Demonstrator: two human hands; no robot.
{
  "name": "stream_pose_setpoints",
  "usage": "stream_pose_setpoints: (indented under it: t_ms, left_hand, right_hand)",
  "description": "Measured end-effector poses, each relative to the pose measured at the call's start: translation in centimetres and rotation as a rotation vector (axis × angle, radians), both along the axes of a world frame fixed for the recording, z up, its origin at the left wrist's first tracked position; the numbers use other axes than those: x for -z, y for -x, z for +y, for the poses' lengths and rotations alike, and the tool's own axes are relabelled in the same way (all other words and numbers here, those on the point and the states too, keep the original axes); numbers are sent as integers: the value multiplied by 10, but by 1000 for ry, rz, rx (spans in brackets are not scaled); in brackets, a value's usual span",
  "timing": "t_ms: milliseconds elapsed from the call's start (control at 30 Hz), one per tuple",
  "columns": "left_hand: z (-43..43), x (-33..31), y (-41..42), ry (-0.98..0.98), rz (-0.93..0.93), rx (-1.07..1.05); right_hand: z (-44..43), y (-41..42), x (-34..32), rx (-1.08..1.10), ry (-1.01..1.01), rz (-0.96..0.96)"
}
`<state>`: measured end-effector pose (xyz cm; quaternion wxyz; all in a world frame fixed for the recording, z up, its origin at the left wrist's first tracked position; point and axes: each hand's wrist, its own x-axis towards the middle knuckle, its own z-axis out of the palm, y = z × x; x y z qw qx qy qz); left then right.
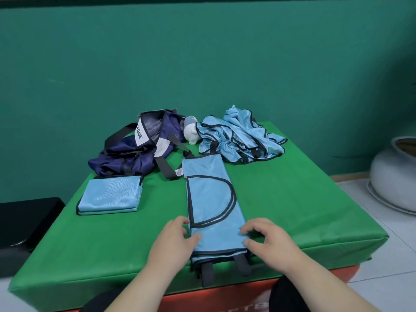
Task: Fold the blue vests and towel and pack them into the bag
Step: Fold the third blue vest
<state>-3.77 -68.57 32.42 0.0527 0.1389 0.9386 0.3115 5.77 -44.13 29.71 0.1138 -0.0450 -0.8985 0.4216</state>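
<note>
Both hands pinch the near end of the long, folded light-blue mesh vest (211,199): my left hand (173,235) at its 9 o'clock edge, my right hand (265,238) at 3 o'clock. It lies on the green worktop (292,199), pointing to 12 o'clock. I should lift both corners together, keep the layers aligned, and fold toward 12 o'clock, like the square folded vest (110,194) at 10 o'clock.

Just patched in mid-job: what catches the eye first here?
The left hand and right hand grip the near end of a long folded vest in the middle of the green table. Behind it, a crumpled heap of vests lies far right, the navy bag far left, a folded blue square near left.
</note>
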Motion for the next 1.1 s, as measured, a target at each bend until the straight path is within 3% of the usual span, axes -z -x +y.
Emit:
stream_pose_setpoints:
  t_ms: [67,167,333,600,733,933,1100]
  left_hand:
    - [-7,9,-3,-45,149,64]
    - [-21,19,-5,-79,322,350]
    - [-38,31,-3,-27,268,649]
    - [-37,41,7,35,349,683]
    - [-34,40,11,0,394,650]
    - [-31,43,16,-133,271,457]
    - [-33,41,21,-219,155,478]
  right_hand:
    - [3,-4,-3,-26,-13,10]
    - [9,-11,-6,-94,-33,31]
    - [13,-17,-2,-200,-86,24]
    - [10,-12,2,-295,-415,32]
    - [8,-4,8,-307,-488,72]
    - [8,6,7,-292,-448,235]
    - [4,12,3,-207,-273,290]
